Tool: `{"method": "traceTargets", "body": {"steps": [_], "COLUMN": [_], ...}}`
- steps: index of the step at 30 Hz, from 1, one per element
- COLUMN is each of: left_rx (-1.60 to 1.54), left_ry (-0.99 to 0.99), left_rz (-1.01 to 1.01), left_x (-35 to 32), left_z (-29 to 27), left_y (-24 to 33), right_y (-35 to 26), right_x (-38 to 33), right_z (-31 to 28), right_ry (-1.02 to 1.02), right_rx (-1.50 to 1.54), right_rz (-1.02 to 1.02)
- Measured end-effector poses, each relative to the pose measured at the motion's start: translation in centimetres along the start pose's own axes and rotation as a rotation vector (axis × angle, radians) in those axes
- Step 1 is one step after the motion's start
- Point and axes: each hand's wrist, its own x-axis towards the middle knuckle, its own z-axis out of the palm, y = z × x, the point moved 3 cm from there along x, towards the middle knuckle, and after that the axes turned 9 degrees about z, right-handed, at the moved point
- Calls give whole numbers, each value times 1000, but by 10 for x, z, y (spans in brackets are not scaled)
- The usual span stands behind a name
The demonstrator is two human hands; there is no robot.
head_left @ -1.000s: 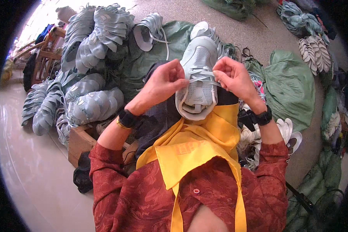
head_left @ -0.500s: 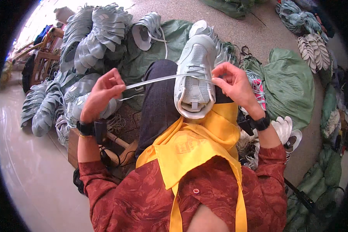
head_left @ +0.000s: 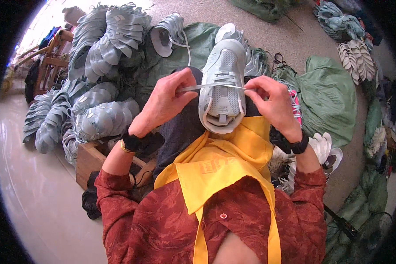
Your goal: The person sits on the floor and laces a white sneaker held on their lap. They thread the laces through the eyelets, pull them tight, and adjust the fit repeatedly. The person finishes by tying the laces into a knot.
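A pale grey shoe (head_left: 223, 83) rests on the person's lap, toe pointing away from the body and its opening toward the yellow apron (head_left: 215, 169). A flat lace (head_left: 209, 86) runs straight across the top of the shoe, stretched between both hands.

The left hand (head_left: 165, 103) sits just left of the shoe, its fingers (head_left: 185, 83) pinched closed on the left end of the lace. The right hand (head_left: 273, 103) sits just right of the shoe, its fingers (head_left: 255, 88) pinched closed on the other end, close to the eyelets. Each wrist wears a dark band, and both forearms come out of red patterned sleeves (head_left: 132, 211).

Under the shoe the lap is covered by dark trousers, with the apron draped over it toward the body. To the left stand stacks of pale grey shoe uppers (head_left: 97, 53), piled on and around a green sack (head_left: 171, 61); one single upper (head_left: 169, 33) with a loose white lace lies farther out. A wooden crate (head_left: 90, 160) sits beside the left elbow. To the right lies another green sack (head_left: 332, 97), with a small stack of uppers (head_left: 356, 57) beyond it and white soles (head_left: 325, 149) near the right wrist, all on the speckled floor (head_left: 286, 35).
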Motion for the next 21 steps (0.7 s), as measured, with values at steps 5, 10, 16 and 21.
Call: {"method": "traceTargets", "body": {"steps": [5, 10, 16, 21], "left_rx": [168, 273, 233, 282], "left_ry": [73, 63, 9, 27], "left_rz": [139, 199, 28, -99], "left_x": [9, 4, -25, -48], "left_z": [-5, -9, -24, -53], "left_y": [11, 8, -7, -17], "right_y": [-6, -3, 30, 74], "right_x": [5, -8, -45, -68], "right_z": [-11, -12, -25, -61], "right_ry": [179, 108, 177, 286], "right_rx": [-170, -269, -223, -258], "right_rz": [-209, -258, -92, 85]}}
